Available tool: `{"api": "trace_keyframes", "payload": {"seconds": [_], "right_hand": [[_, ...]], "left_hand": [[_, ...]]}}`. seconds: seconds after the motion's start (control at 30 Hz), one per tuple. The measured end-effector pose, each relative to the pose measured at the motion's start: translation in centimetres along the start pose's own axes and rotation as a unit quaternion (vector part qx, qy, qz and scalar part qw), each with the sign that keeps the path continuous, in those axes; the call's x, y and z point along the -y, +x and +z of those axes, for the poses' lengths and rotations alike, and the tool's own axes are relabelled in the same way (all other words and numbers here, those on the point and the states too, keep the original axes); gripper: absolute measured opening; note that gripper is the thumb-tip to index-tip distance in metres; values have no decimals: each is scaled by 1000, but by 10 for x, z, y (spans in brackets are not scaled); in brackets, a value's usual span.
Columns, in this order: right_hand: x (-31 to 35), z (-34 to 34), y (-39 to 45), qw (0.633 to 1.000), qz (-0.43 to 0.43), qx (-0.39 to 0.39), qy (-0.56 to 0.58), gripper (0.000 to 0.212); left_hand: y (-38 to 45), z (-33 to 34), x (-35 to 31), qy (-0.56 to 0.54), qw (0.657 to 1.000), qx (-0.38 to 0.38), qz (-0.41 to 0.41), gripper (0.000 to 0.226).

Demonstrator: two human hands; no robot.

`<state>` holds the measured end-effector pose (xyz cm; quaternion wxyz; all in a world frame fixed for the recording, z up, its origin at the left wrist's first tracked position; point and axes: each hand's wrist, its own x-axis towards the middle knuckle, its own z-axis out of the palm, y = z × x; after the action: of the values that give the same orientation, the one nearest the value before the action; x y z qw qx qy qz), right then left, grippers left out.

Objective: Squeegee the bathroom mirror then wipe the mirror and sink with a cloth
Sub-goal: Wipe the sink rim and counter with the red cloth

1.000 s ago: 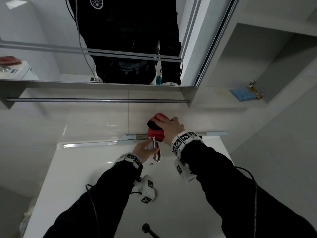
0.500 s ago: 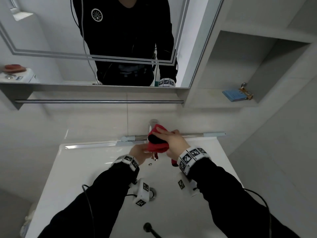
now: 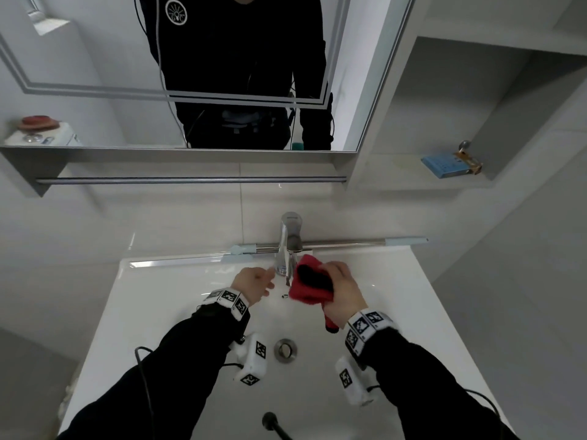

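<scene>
My right hand [image 3: 344, 290] grips a red cloth [image 3: 309, 285] bunched against the right side of the chrome faucet [image 3: 289, 246], over the white sink [image 3: 178, 312]. My left hand [image 3: 254, 281] sits just left of the faucet spout, fingers curled loosely, holding nothing. The squeegee [image 3: 349, 242], with a metal handle and pale blue ends, lies along the back ledge of the sink behind the faucet. The mirror [image 3: 95, 58] hangs above and reflects a dark-clothed torso.
A grey rail [image 3: 190, 180] runs under the mirror cabinet. A recessed shelf at right holds a blue packet [image 3: 444, 165]. The sink drain [image 3: 285, 349] lies between my wrists. A black cable end [image 3: 271, 420] pokes in at the bottom.
My right hand brought the red cloth down from the faucet's top to the spout's right side. The faucet top is now uncovered. My left hand let go of the spout and drew left.
</scene>
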<state>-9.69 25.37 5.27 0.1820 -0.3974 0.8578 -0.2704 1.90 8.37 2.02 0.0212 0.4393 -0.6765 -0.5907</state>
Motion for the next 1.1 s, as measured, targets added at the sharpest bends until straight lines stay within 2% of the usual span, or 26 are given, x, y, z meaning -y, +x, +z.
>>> {"api": "trace_keyframes", "payload": {"seconds": [0.1, 0.17, 0.23, 0.33, 0.4, 0.5, 0.63, 0.77, 0.87, 1.0, 1.1], "right_hand": [[15, 5, 4, 981, -138, 46, -128, 66], [21, 8, 7, 955, -227, 7, -193, 63], [19, 10, 11, 938, -255, -23, -234, 61], [6, 15, 11, 965, -140, 32, -221, 69], [-3, 20, 11, 975, -101, 57, -187, 76], [-4, 22, 20, 983, -105, 74, -129, 83], [-3, 17, 39, 979, -116, 100, -136, 85], [1, 10, 62, 973, -139, 109, -148, 82], [2, 11, 71, 973, -151, 113, -130, 75], [3, 14, 69, 985, -91, 138, -50, 75], [7, 13, 65, 987, -80, 137, -24, 73]], "left_hand": [[-3, -5, -10, -79, 996, 34, -31, 53], [-4, -5, -11, -103, 992, 51, -42, 58], [-4, -1, -12, -104, 991, 75, -50, 54], [-1, 9, -9, -96, 991, 85, -35, 41], [4, 13, -8, -97, 993, 67, -21, 34], [12, 13, -5, -80, 996, 47, -13, 31], [25, 10, -4, -59, 998, 31, -19, 38], [41, 7, -14, -43, 999, -6, -21, 41], [48, 4, -19, 24, 999, -29, 2, 47], [45, 2, -20, 44, 999, -21, -6, 49], [39, 2, -25, 26, 999, 5, -28, 37]]}}
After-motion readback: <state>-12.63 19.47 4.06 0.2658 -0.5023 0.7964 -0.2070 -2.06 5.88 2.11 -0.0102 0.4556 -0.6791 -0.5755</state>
